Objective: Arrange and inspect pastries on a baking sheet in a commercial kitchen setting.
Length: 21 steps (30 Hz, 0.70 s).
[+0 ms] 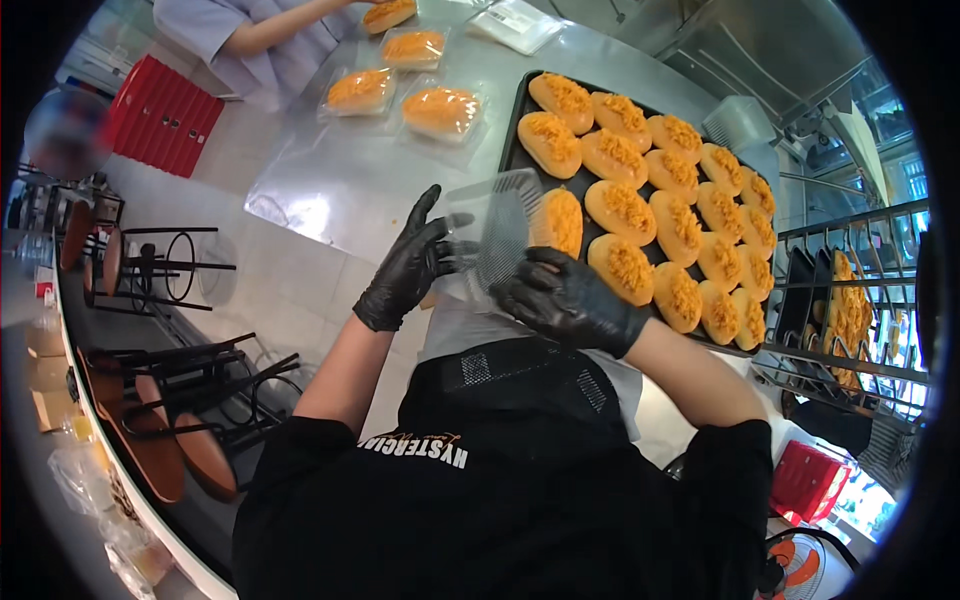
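Note:
A clear plastic clamshell container stands tilted open in front of my body, by the tray's left edge. My right hand, in a black glove, has its fingers curled on the container's lower right side. My left hand, also black-gloved, is at the container's left; its thumb points up and its fingers stretch out behind the see-through plastic, apart from the thumb. Just beyond my right fingers lies an oval bun with orange shredded topping, partly covered by the container. Several more such buns fill the dark baking tray.
Several wrapped buns sit on the steel table, near another person's arm. A stack of clear containers stands behind the tray. Right is a rack holding trays; stools and red crates are left.

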{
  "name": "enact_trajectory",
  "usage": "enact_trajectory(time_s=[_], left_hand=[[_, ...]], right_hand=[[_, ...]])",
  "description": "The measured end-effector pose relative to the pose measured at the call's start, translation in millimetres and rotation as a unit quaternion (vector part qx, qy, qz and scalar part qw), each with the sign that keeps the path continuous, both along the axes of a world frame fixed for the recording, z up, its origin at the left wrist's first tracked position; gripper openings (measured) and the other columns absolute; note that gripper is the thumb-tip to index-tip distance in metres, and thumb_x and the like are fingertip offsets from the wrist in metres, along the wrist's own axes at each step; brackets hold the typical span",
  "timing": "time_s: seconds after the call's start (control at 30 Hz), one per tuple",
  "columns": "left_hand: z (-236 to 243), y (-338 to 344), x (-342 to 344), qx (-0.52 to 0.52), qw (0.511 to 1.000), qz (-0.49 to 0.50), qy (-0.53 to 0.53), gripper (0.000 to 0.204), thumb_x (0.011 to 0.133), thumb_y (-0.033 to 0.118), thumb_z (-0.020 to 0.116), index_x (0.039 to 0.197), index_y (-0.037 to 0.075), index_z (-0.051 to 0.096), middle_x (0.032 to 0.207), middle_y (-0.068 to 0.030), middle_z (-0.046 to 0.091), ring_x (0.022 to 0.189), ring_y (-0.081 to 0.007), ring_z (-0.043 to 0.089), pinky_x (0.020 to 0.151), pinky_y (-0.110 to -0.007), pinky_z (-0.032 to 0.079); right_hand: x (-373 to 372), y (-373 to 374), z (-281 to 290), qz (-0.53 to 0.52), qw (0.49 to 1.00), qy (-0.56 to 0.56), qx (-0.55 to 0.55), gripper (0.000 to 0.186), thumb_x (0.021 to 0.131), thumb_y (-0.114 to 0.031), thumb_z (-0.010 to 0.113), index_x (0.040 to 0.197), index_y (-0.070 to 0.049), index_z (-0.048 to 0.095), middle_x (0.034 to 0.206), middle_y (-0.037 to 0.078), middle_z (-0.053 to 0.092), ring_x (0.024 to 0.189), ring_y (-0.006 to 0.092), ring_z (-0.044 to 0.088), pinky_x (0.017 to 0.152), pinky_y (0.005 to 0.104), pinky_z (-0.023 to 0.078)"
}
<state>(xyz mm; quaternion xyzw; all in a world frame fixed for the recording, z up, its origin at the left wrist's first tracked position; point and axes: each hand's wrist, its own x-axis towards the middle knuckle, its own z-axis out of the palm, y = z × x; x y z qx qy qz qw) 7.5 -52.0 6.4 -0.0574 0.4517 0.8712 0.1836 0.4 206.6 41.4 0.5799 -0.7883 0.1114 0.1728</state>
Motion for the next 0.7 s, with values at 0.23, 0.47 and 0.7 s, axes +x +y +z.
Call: enact_trajectory(time_s=[0.23, 0.47, 0.7], left_hand=[[-18.7, -21.2, 35.8, -0.11, 0.993, 0.033, 0.033, 0.062, 0.103, 0.029, 0.053, 0.157, 0.016, 0.026, 0.12, -0.0142, 0.063, 0.09, -0.0259, 0.069, 0.078, -0.034, 0.058], [-33.7, -54.1, 22.4, -0.186, 0.979, 0.05, 0.073, 0.052, 0.097, 0.016, 0.053, 0.147, 0.01, 0.042, 0.099, -0.0091, 0.063, 0.074, -0.0204, 0.068, 0.069, -0.029, 0.056], [-22.9, -53.6, 36.0, -0.194, 0.97, 0.139, 0.037, 0.049, 0.095, 0.007, 0.048, 0.144, 0.009, 0.047, 0.096, -0.009, 0.062, 0.074, -0.0161, 0.061, 0.067, -0.026, 0.053]], right_hand=[[36.8, -29.5, -32.2, -0.057, 0.994, -0.083, 0.043, 0.031, 0.088, -0.02, 0.063, 0.118, -0.013, 0.067, 0.108, 0.001, 0.068, 0.101, 0.0211, 0.062, 0.097, 0.0385, 0.049], [34.1, -24.3, -6.8, -0.097, 0.95, -0.213, -0.206, 0.063, 0.071, -0.018, 0.081, 0.13, -0.007, 0.062, 0.123, 0.009, 0.067, 0.11, 0.0284, 0.064, 0.096, 0.038, 0.051], [-3.1, -7.9, -42.3, -0.493, 0.816, -0.247, -0.172, 0.099, 0.081, -0.035, 0.081, 0.154, 0.001, 0.027, 0.136, 0.025, 0.058, 0.115, 0.0373, 0.064, 0.09, 0.0418, 0.054]])
